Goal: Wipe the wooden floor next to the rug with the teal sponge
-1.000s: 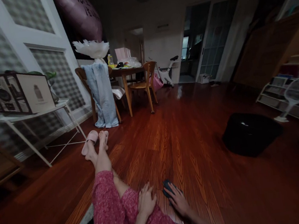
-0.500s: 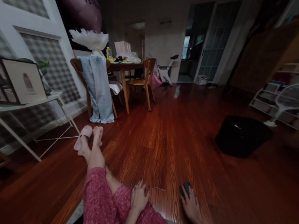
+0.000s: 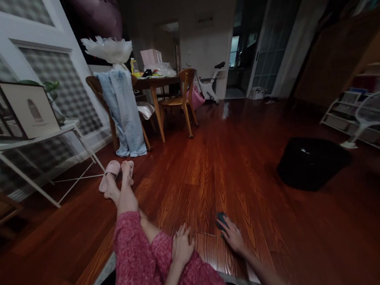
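My left hand [image 3: 183, 246] lies flat on my raised thigh, over the pink-red trousers [image 3: 135, 260], with its fingers stretched out and nothing in them. To its right, my right hand [image 3: 234, 238] has its fingers over a small dark rounded thing that looks like a computer mouse [image 3: 222, 221]. Part of the mouse is hidden under the fingers, and I cannot tell whether it touches the floor. My legs are crossed and stretched forward, with pink slippers [image 3: 112, 168] on the feet.
A black bin [image 3: 312, 162] stands on the wooden floor [image 3: 195, 183] at right, near an electric swatter [image 3: 376, 112] and a white shelf. Ahead are a dining table [image 3: 153, 82], chairs and hanging jeans [image 3: 124, 113]. A white side table [image 3: 34, 142] holding boxes stands left.
My right hand and the mouse have moved up and left, closer to my left hand. The camera view has shifted slightly. My left hand still rests on the thigh.
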The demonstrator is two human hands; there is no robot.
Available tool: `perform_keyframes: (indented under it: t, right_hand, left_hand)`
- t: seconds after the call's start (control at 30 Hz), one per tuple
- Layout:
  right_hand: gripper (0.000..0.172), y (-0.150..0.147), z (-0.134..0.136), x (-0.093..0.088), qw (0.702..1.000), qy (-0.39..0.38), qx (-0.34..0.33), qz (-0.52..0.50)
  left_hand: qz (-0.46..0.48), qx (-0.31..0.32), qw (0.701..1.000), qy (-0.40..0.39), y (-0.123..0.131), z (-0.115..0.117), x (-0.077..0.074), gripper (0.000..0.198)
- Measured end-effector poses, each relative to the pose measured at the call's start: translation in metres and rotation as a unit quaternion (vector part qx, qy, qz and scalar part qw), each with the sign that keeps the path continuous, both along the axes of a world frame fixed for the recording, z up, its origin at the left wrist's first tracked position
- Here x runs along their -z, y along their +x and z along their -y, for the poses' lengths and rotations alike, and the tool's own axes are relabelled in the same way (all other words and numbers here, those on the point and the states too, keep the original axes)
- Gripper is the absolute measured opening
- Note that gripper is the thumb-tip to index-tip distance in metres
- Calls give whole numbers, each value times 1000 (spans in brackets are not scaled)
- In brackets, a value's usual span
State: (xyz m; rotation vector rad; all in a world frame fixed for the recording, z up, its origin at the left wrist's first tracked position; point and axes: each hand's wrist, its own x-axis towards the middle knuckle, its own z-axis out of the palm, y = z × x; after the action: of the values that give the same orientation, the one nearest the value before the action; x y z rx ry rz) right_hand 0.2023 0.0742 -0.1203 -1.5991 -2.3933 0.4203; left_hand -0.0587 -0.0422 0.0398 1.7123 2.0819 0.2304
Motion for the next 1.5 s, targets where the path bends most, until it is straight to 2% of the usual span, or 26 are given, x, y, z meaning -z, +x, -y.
perform_keyframes:
  t: [0.1,0.2,0.27,0.37,0.43,0.53,0.63,0.7,0.77,0.83,0.93,1.03,1.1,1.17,1.23,1.3,1.37,1.5]
  right_hand:
    - [57,62,7,11,989,27,141,15]
    - [60,105,31,21,971,51,234,21]
    - [62,113,49,27,956,50,287,25]
    - [62,91,68,30,947,12,319,29]
    - [60,59,75,29,964,-7,263,28]
    - [55,2,75,20,996,-8,94,12]
    - [52,-40,64,8,998,-20,-64,-11]
    - [51,-47,52,0,991,-36,-126,-14]
    - [51,-31,37,-2,991,-35,-127,-10]
    - [52,3,24,2,998,-11,-62,-7]
    - [55,70,19,17,995,28,97,-9]
    - [61,121,34,32,970,53,239,-6]
    - [65,133,49,38,953,62,297,0]
    - [66,125,62,40,943,63,327,11]
    - [64,101,70,38,947,54,314,23]
    - [61,65,73,32,967,36,250,30]
    - [58,23,72,24,988,15,152,28]
    - [53,-61,66,10,1000,-11,-12,0]
  left_hand:
    - [1,5,1000,-1,0,-1,1,57]
    - [4,8,1000,1,0,-1,-1,57]
    - [7,8,1000,-1,0,-1,-3,56]
    - [9,8,1000,-4,0,0,-4,55]
    - [7,9,1000,-4,0,0,-3,55]
    - [8,10,1000,1,-1,0,0,55]
    - [6,6,1000,5,-1,0,3,55]
    - [4,2,1000,3,-2,0,3,54]
    - [5,0,1000,3,-2,1,3,54]
    - [10,1,1000,3,-1,1,3,54]
    - [10,4,1000,1,-1,0,1,54]
    - [5,6,1000,0,0,0,-1,54]
    - [5,7,1000,-4,1,0,-4,54]
    - [5,9,1000,-9,1,0,-7,54]
    - [6,12,1000,-10,1,0,-9,54]
    - [5,11,1000,-10,0,1,-10,54]
    - [3,10,1000,-8,0,1,-9,54]
    - [-4,6,1000,0,0,2,-5,53]
